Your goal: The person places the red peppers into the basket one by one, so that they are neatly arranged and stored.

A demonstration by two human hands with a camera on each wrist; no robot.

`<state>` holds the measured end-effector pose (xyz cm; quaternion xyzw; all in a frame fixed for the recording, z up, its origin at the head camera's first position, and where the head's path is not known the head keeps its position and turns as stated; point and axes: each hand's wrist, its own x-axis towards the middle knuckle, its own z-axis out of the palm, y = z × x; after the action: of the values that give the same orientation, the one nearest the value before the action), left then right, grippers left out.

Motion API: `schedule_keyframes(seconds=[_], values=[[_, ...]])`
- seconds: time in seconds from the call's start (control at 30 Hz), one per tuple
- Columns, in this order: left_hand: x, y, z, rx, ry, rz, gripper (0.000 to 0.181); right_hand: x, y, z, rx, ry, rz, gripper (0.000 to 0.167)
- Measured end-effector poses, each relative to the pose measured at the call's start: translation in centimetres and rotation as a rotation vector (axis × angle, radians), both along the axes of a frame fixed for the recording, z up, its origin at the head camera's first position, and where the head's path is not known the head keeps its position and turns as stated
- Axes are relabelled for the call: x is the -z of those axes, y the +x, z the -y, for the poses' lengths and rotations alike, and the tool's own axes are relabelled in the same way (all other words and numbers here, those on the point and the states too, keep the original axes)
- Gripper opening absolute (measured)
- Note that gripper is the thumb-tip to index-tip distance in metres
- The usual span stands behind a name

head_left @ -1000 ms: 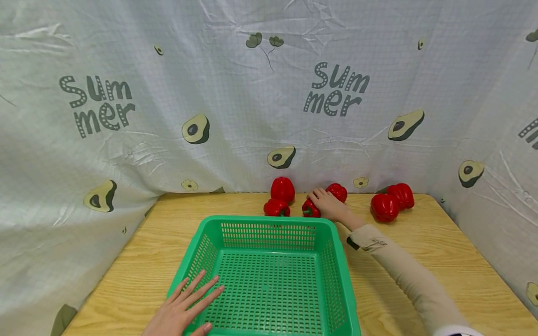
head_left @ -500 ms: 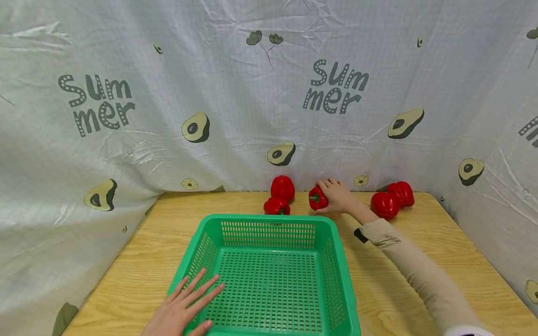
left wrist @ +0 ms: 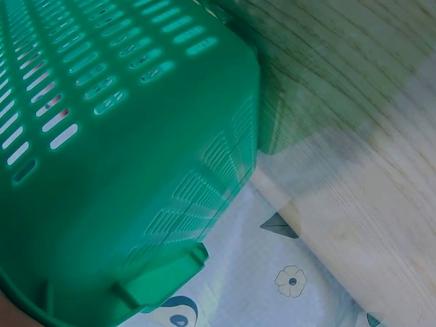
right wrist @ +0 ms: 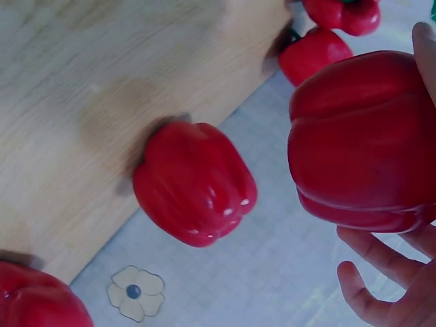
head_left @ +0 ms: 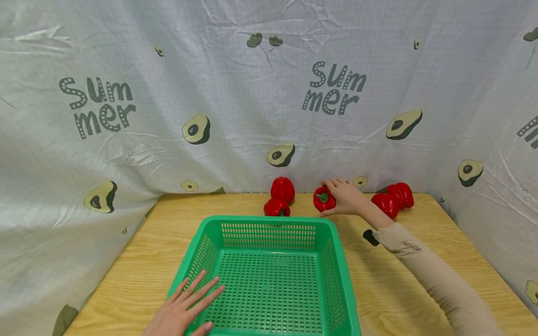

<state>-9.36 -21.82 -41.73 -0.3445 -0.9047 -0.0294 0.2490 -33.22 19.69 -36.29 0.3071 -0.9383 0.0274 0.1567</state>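
Observation:
My right hand (head_left: 344,198) grips a red bell pepper (head_left: 322,200) by its side, its green stem facing the head camera. In the right wrist view this held bell pepper (right wrist: 368,143) fills the right side, between thumb and fingers. Another red bell pepper (right wrist: 197,184) stands near the table's far edge beside it; in the head view the hand hides that one. My left hand (head_left: 180,303) lies with spread, straight fingers over the left rim of a green plastic basket (head_left: 269,218). The left wrist view shows the perforated basket wall (left wrist: 136,150) but little of the hand.
Two bell peppers (head_left: 282,190) touch each other behind the basket, left of the held one. Two more (head_left: 400,195) sit together at the back right, near the right forearm. A printed cloth (head_left: 235,93) hangs close behind the wooden table (head_left: 138,242).
My right hand has taken hold of a bell pepper and moved it rightward and slightly back, turning its stem toward the camera. My left hand and the basket stay put.

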Motion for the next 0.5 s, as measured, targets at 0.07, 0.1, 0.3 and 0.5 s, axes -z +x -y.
schedule_keyframes(seconds=[0.07, 0.1, 0.3, 0.5], values=[[0.0, 0.0, -0.1, -0.002, 0.002, 0.002, 0.064, -0.2, 0.4, -0.1, -0.010, -0.014, 0.005, 0.085], [0.0, 0.0, -0.1, -0.002, 0.003, 0.002, 0.064, -0.3, 0.6, -0.2, -0.015, -0.025, 0.003, 0.084], [0.0, -0.1, -0.2, 0.003, 0.005, 0.006, 0.064, -1.0, 1.7, -0.4, -0.025, -0.069, -0.036, 0.076], [0.0, -0.1, -0.2, -0.001, 0.011, 0.014, 0.064, -1.7, 2.9, -0.4, -0.032, -0.068, -0.081, 0.076]])
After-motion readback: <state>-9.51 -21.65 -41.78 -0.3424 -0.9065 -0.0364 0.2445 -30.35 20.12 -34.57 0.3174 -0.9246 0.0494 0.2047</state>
